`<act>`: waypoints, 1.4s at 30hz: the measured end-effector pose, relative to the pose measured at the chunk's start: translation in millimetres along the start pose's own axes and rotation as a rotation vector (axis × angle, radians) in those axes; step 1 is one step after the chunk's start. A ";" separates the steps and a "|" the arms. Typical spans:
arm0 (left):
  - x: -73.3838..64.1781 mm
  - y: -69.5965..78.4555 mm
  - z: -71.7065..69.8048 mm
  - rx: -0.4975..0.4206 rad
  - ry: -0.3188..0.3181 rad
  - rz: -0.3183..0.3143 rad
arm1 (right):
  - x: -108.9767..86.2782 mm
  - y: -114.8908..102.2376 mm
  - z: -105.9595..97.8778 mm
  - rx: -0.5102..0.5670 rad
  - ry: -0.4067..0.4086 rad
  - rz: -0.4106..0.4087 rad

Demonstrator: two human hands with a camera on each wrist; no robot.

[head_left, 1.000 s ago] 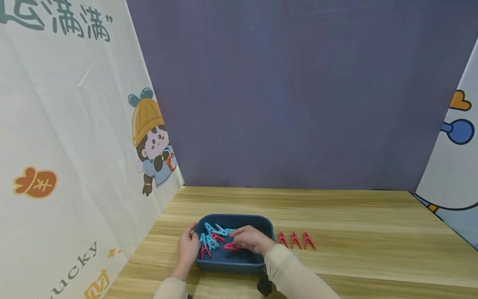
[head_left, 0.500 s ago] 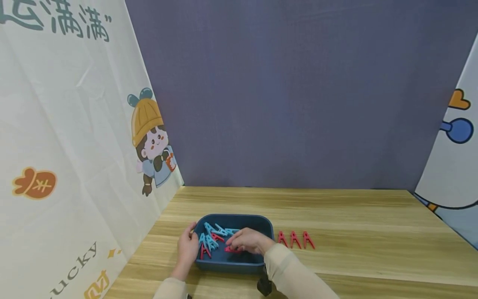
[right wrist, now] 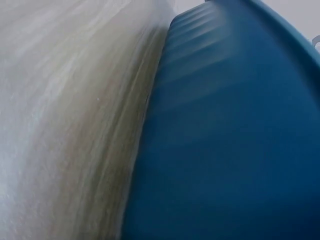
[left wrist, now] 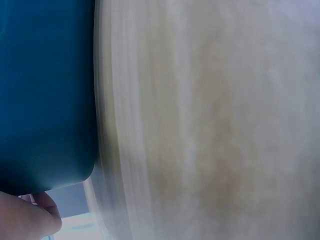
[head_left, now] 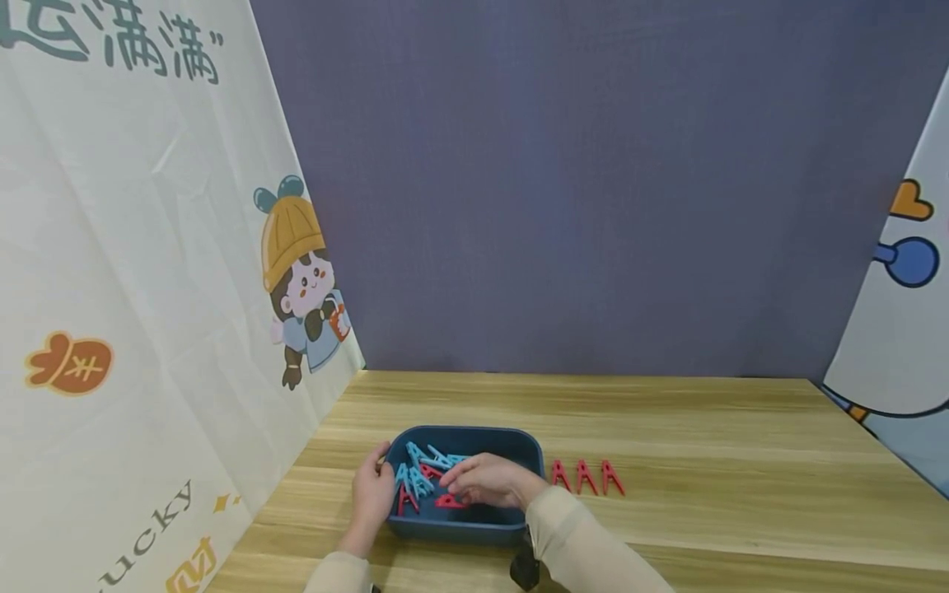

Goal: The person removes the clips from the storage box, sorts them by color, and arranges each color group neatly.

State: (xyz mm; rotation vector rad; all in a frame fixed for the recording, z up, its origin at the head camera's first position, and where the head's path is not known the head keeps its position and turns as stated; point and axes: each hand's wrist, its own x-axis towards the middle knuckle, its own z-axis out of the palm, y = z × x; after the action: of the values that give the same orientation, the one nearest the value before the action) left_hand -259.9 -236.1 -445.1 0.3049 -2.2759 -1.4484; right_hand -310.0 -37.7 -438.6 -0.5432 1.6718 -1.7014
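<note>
A dark blue plastic bin point(head_left: 460, 531) stands on the wooden table. My left hand point(head_left: 373, 492) grips its left rim, and in the left wrist view part of that hand point(left wrist: 30, 216) shows at the bin's corner. My right hand point(head_left: 495, 480) reaches inside over the right half, with a red clothespin point(head_left: 448, 501) right by its thumb and fingers. Whether the fingers pinch this clothespin is hidden. Several light blue clothespins point(head_left: 419, 480) lie in the bin's left half, mixed with red clothespins point(head_left: 407, 499). The right wrist view shows only the bin's outer wall point(right wrist: 225, 140) and the table.
To the right of the bin, 3 red clothespins point(head_left: 584, 477) lie in a row on the table point(head_left: 712, 461). A dark purple-grey cloth point(head_left: 563, 206) rises behind the table. Printed white cloths stand at left point(head_left: 148, 288) and right.
The red clothespin by my right hand has shifted slightly left and toward me inside the bin. The right fingers have moved a little to the left. My left hand stays at the rim.
</note>
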 end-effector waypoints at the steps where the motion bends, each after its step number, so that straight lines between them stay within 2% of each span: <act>1: -0.2 0.3 0.2 0.001 -0.002 0.001 | -0.8 -0.6 0.3 0.014 -0.009 0.002; 11: -0.3 -0.1 2.7 0.000 -0.004 0.005 | -2.9 -0.5 -2.9 0.067 -0.086 0.020; 20: -0.5 -1.3 2.8 0.002 -0.002 0.015 | -2.3 -0.5 -3.6 0.056 -0.118 0.034; 26: -0.5 -1.5 2.4 0.003 -0.005 0.014 | -0.9 -0.9 -3.5 0.024 -0.254 0.039; 29: -0.4 -1.1 2.2 0.001 -0.007 0.013 | -1.2 -1.0 -2.8 -0.018 -0.294 0.037; 33: -0.8 0.2 1.7 0.002 -0.008 0.012 | -1.9 -0.6 -2.4 -0.065 -0.284 0.039; 36: -1.5 1.2 1.2 0.004 -0.009 0.012 | -1.4 -0.6 -2.5 -0.046 -0.268 0.045; 42: -2.0 1.2 0.4 0.011 -0.010 0.017 | -3.0 -4.3 -0.4 0.020 -0.147 0.049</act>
State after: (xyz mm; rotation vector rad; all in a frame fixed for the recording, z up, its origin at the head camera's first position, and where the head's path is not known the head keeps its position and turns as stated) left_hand -258.2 -234.5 -444.7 0.2809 -2.2899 -1.4323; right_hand -309.1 -35.5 -433.9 -0.5974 1.5500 -1.6022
